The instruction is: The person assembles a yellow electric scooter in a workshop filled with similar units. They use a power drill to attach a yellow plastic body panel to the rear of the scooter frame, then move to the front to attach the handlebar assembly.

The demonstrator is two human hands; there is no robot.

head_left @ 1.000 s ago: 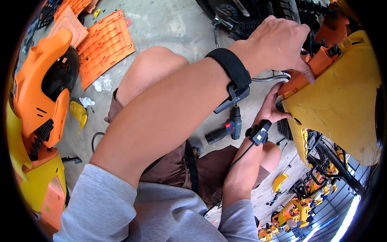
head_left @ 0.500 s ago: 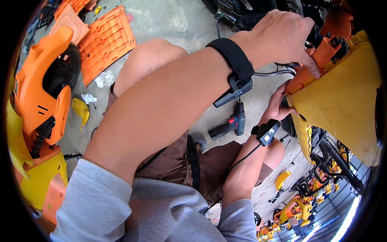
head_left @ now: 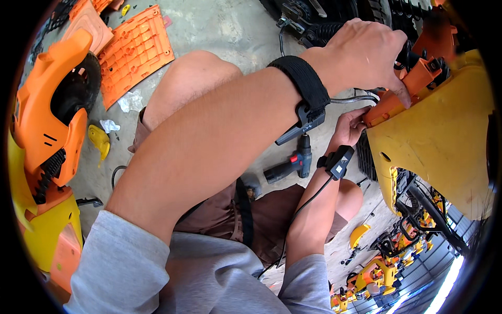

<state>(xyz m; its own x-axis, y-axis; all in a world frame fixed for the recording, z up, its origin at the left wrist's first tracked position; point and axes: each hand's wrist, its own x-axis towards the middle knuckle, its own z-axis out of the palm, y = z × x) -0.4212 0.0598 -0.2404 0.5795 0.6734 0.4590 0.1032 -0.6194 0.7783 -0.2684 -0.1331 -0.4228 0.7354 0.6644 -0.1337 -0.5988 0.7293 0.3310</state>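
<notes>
At the right, an orange plastic panel (head_left: 380, 108) runs along the edge of a large scuffed yellow body shell (head_left: 434, 141). My left hand (head_left: 363, 55) reaches across from the left and is closed on the panel's upper part. Its thumb lies along the orange surface, while the other fingertips are hidden behind. Lower down, my right hand (head_left: 347, 127) pinches the panel's lower end beside the shell's corner. Black straps with small devices sit on both wrists. A metal-sheathed cable (head_left: 353, 99) passes between my hands.
A cordless drill (head_left: 296, 163) lies on the concrete floor between my legs. To the left stands an orange scooter body (head_left: 39, 115) with a black wheel, near a ribbed orange panel (head_left: 135, 55) and a small yellow part (head_left: 99, 142). Black machinery (head_left: 308, 23) is at the top.
My right hand has moved up slightly, and its thumb has come off the yellow shell to the orange panel's end. My left hand is slightly lower on the panel.
</notes>
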